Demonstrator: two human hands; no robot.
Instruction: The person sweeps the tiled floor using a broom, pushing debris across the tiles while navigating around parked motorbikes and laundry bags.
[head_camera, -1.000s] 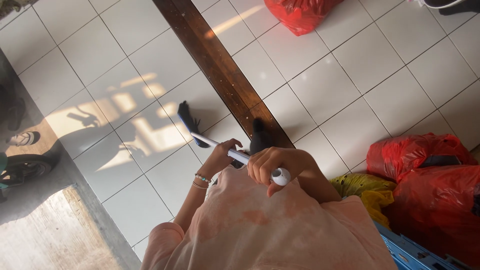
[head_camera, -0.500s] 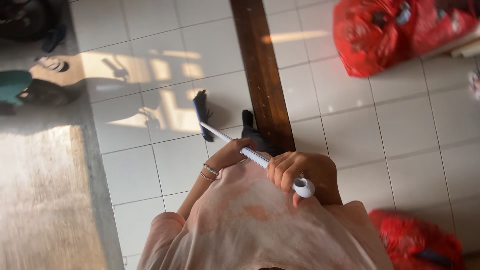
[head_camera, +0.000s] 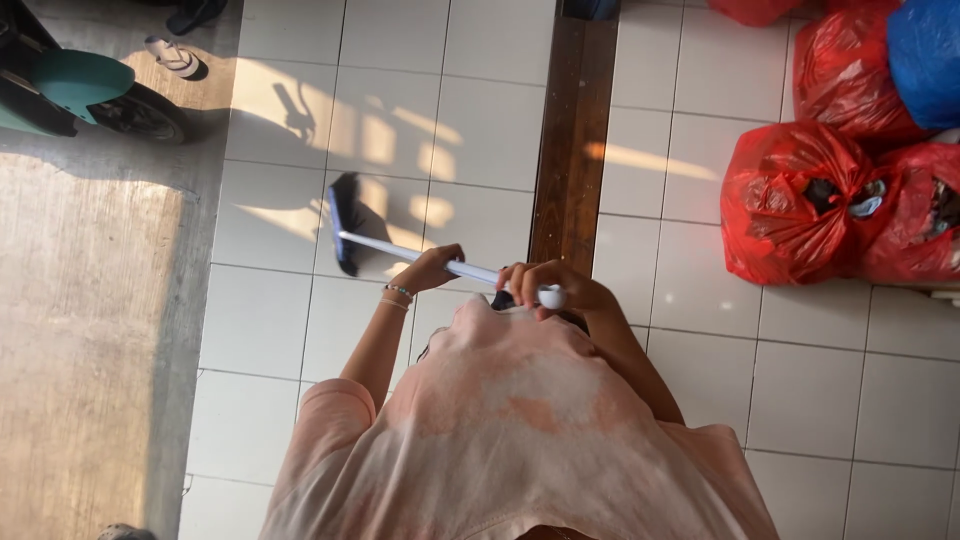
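I look straight down over my pink shirt at a white tiled floor. Both hands grip a broom with a white handle (head_camera: 400, 252). My left hand (head_camera: 432, 268), with a thin bracelet on the wrist, holds the handle lower down. My right hand (head_camera: 548, 288) is closed around the handle's top end. The broom's dark head (head_camera: 342, 222) rests on the tiles to the left, in a patch of sunlight.
A dark wooden strip (head_camera: 572, 140) runs across the tiles ahead. Red plastic bags (head_camera: 800, 200) and a blue bag (head_camera: 925, 55) are piled at the right. A teal scooter (head_camera: 70, 95) and a sandal (head_camera: 172, 55) stand on bare concrete at the left.
The view has swung right, so the red bags are now close at the right. The broom head has moved left across the tiles, away from the wooden strip. Both hands keep their grip.
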